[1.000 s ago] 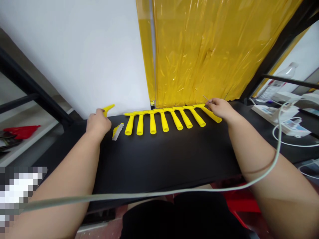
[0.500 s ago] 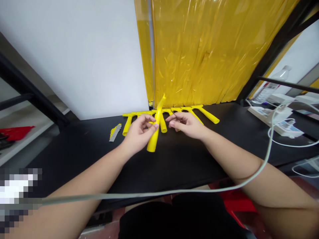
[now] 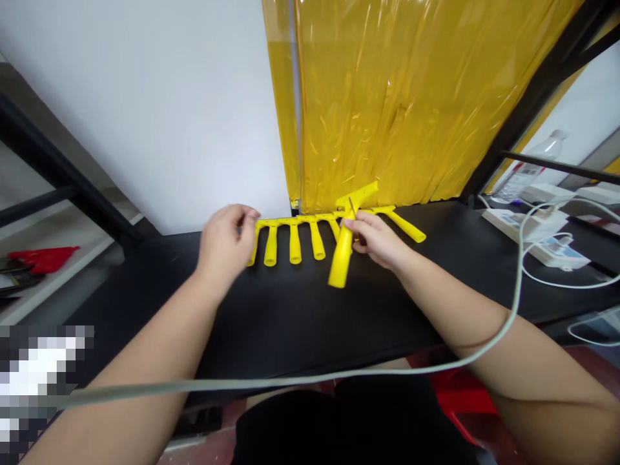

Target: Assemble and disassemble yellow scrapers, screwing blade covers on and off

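My right hand (image 3: 378,237) grips a yellow T-shaped scraper handle (image 3: 341,255) by its neck, tilted above the black table. Its wide head points up, and a thin dark piece (image 3: 352,205) shows against it near my fingers; what that piece is, I cannot tell. My left hand (image 3: 225,242) is off the tool, at the left end of a row of similar yellow handles (image 3: 295,242). Its fingers are curled together, and whether something sits between them is hidden. The grey-and-yellow piece seen before on the table here is out of sight behind this hand.
Behind the black table (image 3: 290,323) stand a white panel (image 3: 194,116) and a yellow plastic sheet (image 3: 387,97). White power strips (image 3: 537,236) and a clear bottle (image 3: 527,168) are at the right. A pale cable (image 3: 339,374) crosses in front of my arms.
The yellow scraper handle has passed from my left hand to my right hand and moved rightward. My left hand has let go and shifted left, over where the grey-and-yellow piece lay.
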Motion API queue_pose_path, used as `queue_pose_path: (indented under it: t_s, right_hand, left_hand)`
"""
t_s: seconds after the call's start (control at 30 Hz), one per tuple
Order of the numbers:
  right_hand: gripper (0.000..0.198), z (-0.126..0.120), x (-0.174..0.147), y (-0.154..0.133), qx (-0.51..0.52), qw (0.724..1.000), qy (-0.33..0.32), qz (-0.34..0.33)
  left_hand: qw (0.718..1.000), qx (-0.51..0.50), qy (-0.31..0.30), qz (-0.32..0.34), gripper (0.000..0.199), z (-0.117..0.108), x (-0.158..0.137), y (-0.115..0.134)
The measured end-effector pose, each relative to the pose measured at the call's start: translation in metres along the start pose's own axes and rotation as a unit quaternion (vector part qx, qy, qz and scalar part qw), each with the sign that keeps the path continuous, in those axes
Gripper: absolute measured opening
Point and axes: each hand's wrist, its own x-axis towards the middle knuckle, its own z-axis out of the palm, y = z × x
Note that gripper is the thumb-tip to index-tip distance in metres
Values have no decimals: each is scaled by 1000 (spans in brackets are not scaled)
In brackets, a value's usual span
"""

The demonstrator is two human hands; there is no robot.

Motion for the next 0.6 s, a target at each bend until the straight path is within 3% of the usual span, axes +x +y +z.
queue_pose_path:
  t_s: [0.07,0.17,0.23,0.4,0.6]
  right_hand:
    - [33,-16,6,-4,-11,999,52,-11]
    - [31,-38,15,-7,-28,992,119,-18]
    - [34,-48,20,-6,-38,989,144,-16]
    - [41,-63,28,5,-69,986,152,-8]
    - [41,-73,31,13,-90,985,143,-18]
  left_hand:
    - [996,76,-30,-38,32,1,12,-40]
    - [979,110,-155,-69,47,14,16,-88]
    - [965,111,-229,-70,55,26,12,-105]
    - [950,112,-286,-58,60,43,3,-113]
    - [947,114,-297,-50,65,41,-3,-116]
